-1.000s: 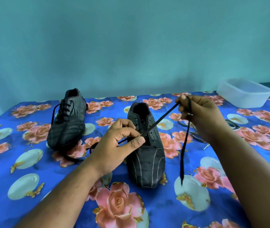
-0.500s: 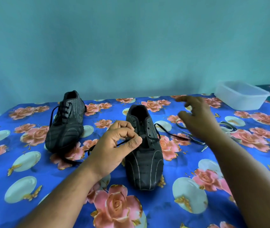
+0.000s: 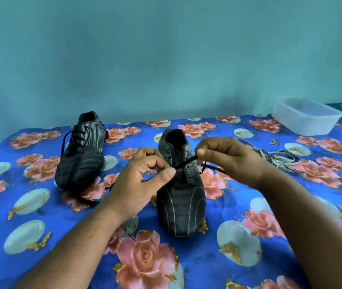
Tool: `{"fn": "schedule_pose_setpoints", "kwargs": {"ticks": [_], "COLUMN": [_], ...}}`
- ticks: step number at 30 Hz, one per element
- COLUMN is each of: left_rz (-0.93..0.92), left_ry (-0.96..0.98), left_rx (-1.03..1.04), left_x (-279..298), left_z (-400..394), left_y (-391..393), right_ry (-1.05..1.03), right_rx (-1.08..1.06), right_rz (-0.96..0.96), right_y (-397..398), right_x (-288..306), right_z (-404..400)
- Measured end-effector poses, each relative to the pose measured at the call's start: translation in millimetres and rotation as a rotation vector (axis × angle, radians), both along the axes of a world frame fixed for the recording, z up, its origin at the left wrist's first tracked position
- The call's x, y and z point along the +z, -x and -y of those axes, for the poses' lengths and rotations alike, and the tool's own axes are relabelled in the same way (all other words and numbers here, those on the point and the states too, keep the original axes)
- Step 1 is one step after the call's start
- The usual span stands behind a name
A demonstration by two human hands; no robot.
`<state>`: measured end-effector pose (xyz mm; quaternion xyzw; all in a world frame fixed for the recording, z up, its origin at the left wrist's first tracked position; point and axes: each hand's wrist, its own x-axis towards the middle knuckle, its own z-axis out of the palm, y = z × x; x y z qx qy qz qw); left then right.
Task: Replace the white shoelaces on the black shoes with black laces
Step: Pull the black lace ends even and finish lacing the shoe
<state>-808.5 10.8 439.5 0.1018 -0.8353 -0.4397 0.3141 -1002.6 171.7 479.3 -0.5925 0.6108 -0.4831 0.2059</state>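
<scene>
Two black striped shoes stand on the flowered cloth. The left shoe point(image 3: 81, 153) is laced with a black lace. The middle shoe point(image 3: 181, 197) has open eyelets, and a black lace point(image 3: 184, 163) runs across its tongue. My left hand point(image 3: 143, 180) pinches this lace between thumb and forefinger just left of the eyelets. My right hand point(image 3: 228, 159) pinches the same lace just right of the eyelets. The rest of the lace trails on the cloth under my right hand. A heap of white laces point(image 3: 278, 159) lies to the right, behind my right hand.
A translucent plastic tub point(image 3: 305, 118) stands at the back right of the blue rose-patterned tablecloth point(image 3: 30, 215). A teal wall rises close behind the table. The left shoe's lace ends trail over the cloth in front of it.
My right hand let go of the lace it held up, hovered with spread fingers, then came down and pinched the lace at the shoe. My left hand kept its pinch.
</scene>
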Motion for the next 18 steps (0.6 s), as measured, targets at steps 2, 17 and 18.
{"fn": "schedule_pose_setpoints", "kwargs": {"ticks": [2,17,18], "left_rz": [0.002,-0.041,-0.041], "left_ry": [-0.005,0.073,0.084], "left_rx": [0.034,-0.071,-0.055], "left_x": [-2,8,7], "left_z": [3,-16,-15], "left_y": [1,-2,0], "right_ry": [0.066,0.140,0.131], "right_rx": [-0.088,0.014,0.023], "right_rz": [0.069,-0.134,-0.131], "right_y": [12,-34,-35], "right_x": [0,-4,-3], "right_z": [-3,10,10]}}
